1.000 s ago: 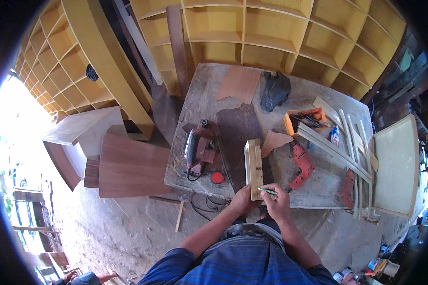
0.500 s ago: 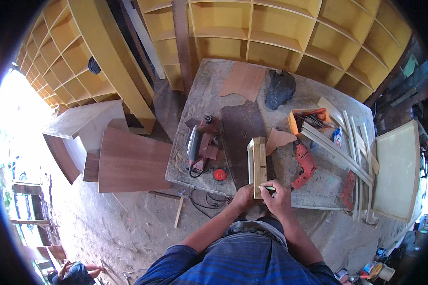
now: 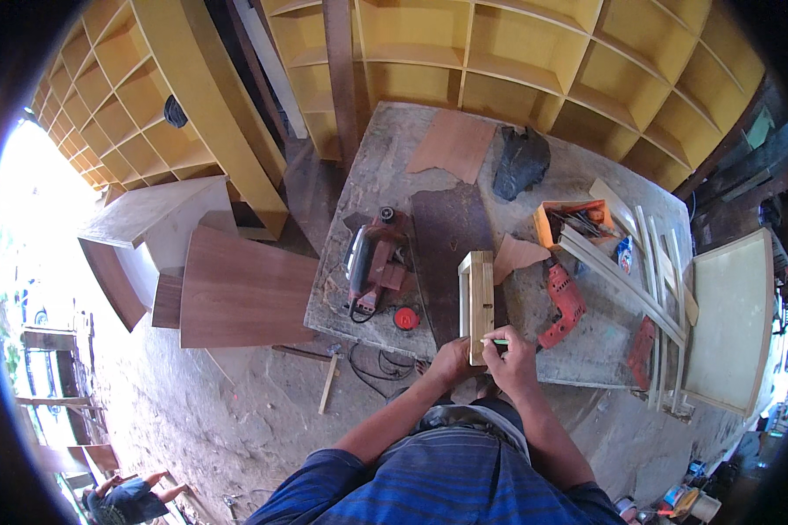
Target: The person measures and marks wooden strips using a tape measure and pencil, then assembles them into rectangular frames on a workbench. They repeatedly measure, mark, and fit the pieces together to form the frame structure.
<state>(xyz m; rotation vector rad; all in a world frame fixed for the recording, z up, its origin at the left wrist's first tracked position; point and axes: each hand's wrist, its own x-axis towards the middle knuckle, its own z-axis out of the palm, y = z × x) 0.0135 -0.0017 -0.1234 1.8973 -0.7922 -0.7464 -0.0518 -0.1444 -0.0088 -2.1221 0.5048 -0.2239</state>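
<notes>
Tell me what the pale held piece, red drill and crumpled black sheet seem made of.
Pale held piece: apparently bare wood, with streaky grain. Red drill: probably moulded plastic housing, smoothly rounded. Crumpled black sheet: perhaps thin plastic, dull and creased.

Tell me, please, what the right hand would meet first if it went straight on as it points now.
The right hand would likely meet the wooden frame first, though any gap is unclear.

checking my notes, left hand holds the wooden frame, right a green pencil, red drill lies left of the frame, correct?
No: the head view shows the red drill lying right of the wooden frame. The left hand does hold the frame, and the right hand a green pencil.
</notes>
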